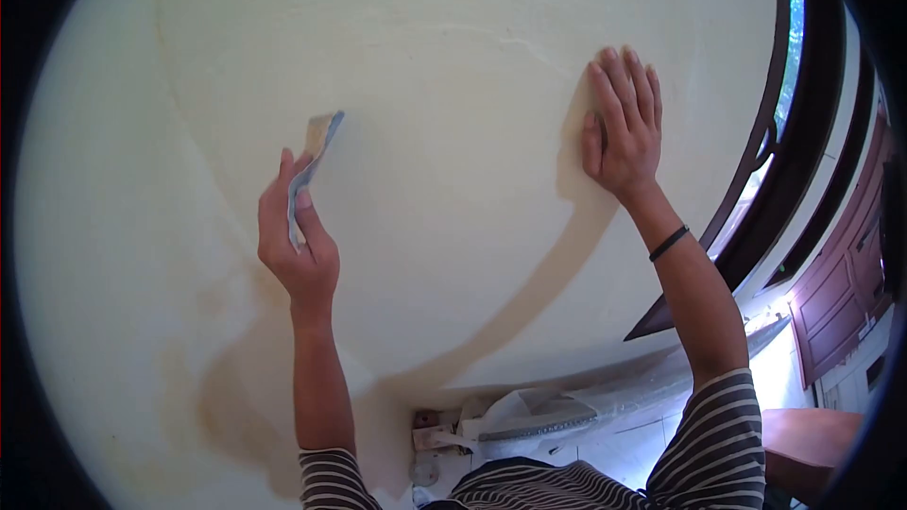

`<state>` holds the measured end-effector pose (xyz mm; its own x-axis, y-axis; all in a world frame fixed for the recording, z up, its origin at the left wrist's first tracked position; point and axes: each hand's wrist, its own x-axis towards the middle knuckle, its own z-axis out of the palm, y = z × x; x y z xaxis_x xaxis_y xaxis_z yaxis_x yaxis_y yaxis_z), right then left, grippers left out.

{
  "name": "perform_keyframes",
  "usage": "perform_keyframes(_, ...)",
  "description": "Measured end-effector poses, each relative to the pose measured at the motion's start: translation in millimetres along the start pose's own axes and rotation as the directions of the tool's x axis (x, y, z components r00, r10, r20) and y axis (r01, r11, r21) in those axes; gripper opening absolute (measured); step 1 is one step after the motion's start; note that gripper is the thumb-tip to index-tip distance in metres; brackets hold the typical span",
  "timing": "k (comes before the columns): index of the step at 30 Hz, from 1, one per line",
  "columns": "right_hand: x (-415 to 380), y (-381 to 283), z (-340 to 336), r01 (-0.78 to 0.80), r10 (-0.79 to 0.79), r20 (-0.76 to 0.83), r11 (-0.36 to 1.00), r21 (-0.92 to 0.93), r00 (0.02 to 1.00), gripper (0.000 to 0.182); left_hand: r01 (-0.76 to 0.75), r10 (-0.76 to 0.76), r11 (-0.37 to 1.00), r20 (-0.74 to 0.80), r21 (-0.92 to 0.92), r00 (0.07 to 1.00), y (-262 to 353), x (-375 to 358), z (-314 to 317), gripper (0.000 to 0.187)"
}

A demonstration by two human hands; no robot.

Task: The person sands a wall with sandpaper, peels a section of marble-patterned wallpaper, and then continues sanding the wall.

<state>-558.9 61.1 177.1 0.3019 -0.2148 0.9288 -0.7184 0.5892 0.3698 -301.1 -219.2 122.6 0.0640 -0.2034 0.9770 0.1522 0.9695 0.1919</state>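
My left hand [300, 246] is raised before a cream-coloured wall [444, 189]. Between its thumb and fingers it grips a bent piece of sandpaper [321, 140], tan on one face and grey-blue on the other, whose top end sticks up past the fingertips. My right hand [625, 127] lies against the wall farther right, fingers stretched upward and thumb a little apart. A dark band circles that wrist. The wall carries faint cracks and darker stains, mostly at the left.
To the right stands a dark-framed window [789, 85] with its handle. A reddish-brown door [846, 264] is beyond it. Clear plastic sheeting [567, 411] and small boxes [433, 434] lie along the wall's foot. A brown piece of furniture [812, 444] is at the lower right.
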Motion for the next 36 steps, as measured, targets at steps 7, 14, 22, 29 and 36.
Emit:
perform_keyframes(7, 0.4, -0.1, 1.2, 0.0, 0.0, -0.02, 1.0, -0.002, 1.0, 0.054, -0.116, 0.15, 0.903, -0.05, 0.413, 0.987, -15.5, -60.2, 0.5, 0.029)
perform_keyframes(14, -0.6, 1.9, 2.2, -0.001, 0.001, -0.025, 1.0, 0.006, 1.0, 0.051, -0.135, 0.138, 0.909, 0.019, 0.394, 0.99, -20.8, -50.4, 20.8, 0.029)
perform_keyframes(22, 0.1, 2.4, 4.3, -0.002, 0.004, -0.057, 0.999, 0.035, 0.998, 0.05, -0.12, 0.117, 0.926, 0.029, 0.357, 0.993, -33.9, -49.1, 32.6, 0.037)
perform_keyframes(29, 0.0, 2.0, 3.3, 0.009, -0.007, -0.061, 0.999, 0.036, 0.998, 0.051, -0.401, 0.372, 0.887, 0.16, 0.228, 0.914, 23.0, -75.6, 61.6, 0.041)
perform_keyframes(36, 3.6, 0.4, -4.6, -0.004, 0.003, 0.036, 0.999, 0.043, 0.999, 0.052, -0.377, 0.314, 0.882, 0.242, 0.282, 0.918, 45.4, -95.6, 104.0, 0.038)
